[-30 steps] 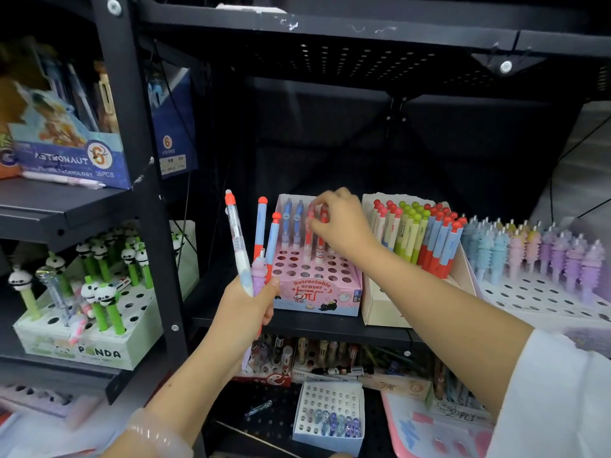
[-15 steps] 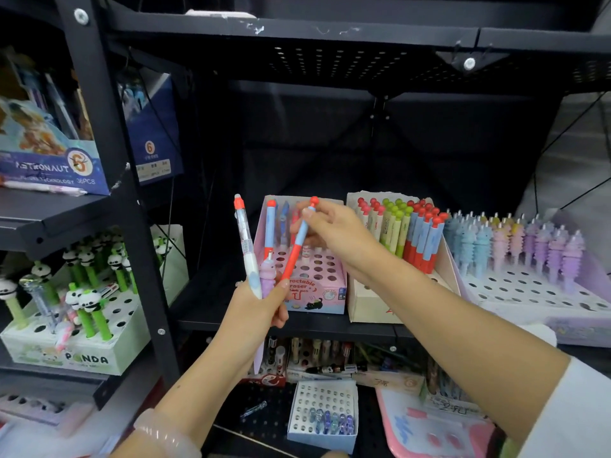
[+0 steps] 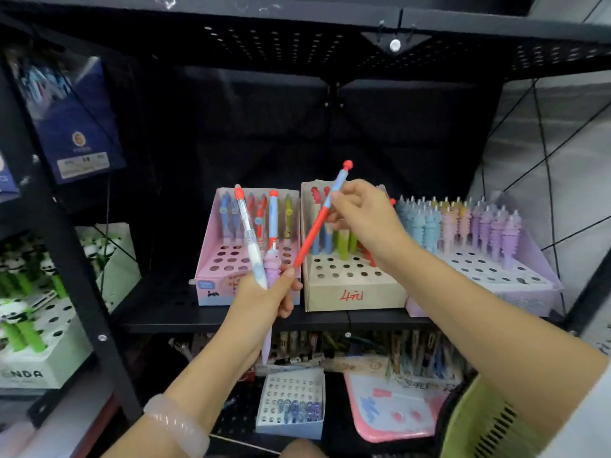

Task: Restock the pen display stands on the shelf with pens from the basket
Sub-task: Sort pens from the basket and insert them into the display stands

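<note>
Pens: one red-and-blue pen point(image 3: 319, 219) is being pinched in the right hand point(image 3: 363, 214), tilting with its red ball cap up at 1 o'clock and its tip pointing down toward 7 o'clock, just short of the left thumb. Right fingers point(image 3: 344, 200) are curling narrow round the blue upper barrel.

Left hand point(image 3: 264, 295) is gripping a small bunch upright: a white pen with a red cap point(image 3: 248, 236), a blue-and-red pen point(image 3: 273, 216) and a lilac stacked-ring pen point(image 3: 271, 264). Its fingers are wrapping tight round the lower barrels.

Judgement: the pen is heading for the beige stand point(image 3: 353, 285), at 3 o'clock of the left hand, which is holding matching red, blue and green pens in its back rows. Front rows of holes are showing open. Best to swing the tip upright first, then lower it straight into a free hole next to the filled rows.

Room: the pink stand point(image 3: 211, 259) is sitting touching or just beside the beige one at 9 o'clock; the lilac stand point(image 3: 529, 279) is crowding it at 3 o'clock. Shelf point(image 3: 172, 312) above is leaving good headroom. Green basket point(image 3: 479, 421) is waiting low at 5 o'clock.
</note>
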{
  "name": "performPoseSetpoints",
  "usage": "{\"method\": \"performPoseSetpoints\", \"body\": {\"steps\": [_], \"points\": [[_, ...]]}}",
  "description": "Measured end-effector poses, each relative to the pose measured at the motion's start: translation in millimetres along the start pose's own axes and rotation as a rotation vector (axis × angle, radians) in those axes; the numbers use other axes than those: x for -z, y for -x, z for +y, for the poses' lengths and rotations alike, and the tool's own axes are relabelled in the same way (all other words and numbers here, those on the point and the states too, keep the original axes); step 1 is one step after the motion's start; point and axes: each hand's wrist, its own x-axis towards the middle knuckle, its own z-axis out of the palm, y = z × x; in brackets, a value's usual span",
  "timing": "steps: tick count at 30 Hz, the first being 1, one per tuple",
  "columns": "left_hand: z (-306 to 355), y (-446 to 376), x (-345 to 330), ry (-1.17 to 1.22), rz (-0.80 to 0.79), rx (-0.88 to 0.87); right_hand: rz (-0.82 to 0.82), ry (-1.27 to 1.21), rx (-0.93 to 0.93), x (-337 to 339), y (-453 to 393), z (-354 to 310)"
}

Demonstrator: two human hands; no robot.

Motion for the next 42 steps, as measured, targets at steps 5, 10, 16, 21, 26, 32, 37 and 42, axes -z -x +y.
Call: {"method": "performPoseSetpoints", "body": {"steps": [5, 10, 16, 21, 26, 32, 37, 42], "points": [[-0.1, 0.7, -21.1, 0.059, -0.02, 0.036, 0.35, 0.392, 0.231, 52.7, -10.2, -0.1], [-4.5, 2.4, -32.3, 0.025, -0.066, 0.05, 0.395, 0.596, 0.229, 80.1, -8.3, 17.4], [-6.5, 4.5, -41.7, 0.015, -0.102, 0.065, 0.325, 0.694, 0.174, 89.1, -1.0, 40.3], [-6.8, 5.3, -41.8, -0.006, -0.101, 0.064, 0.16, 0.733, 0.099, 79.8, 2.3, 52.5], [-5.8, 7.3, -40.9, -0.007, -0.117, 0.058, -0.018, 0.928, -0.06, 80.9, 3.2, 46.0], [-4.3, 10.6, -41.7, -0.01, -0.161, 0.051, 0.202, 0.574, 0.163, 57.3, 19.5, 21.2], [-2.3, 12.7, -47.1, 0.026, -0.187, 0.028, -0.264, 0.246, -0.134, 19.6, 29.2, 10.0], [0.3, 13.2, -45.4, 0.122, -0.227, 0.066, -0.178, 0.207, -0.119, 14.8, 29.1, 12.4]]}}
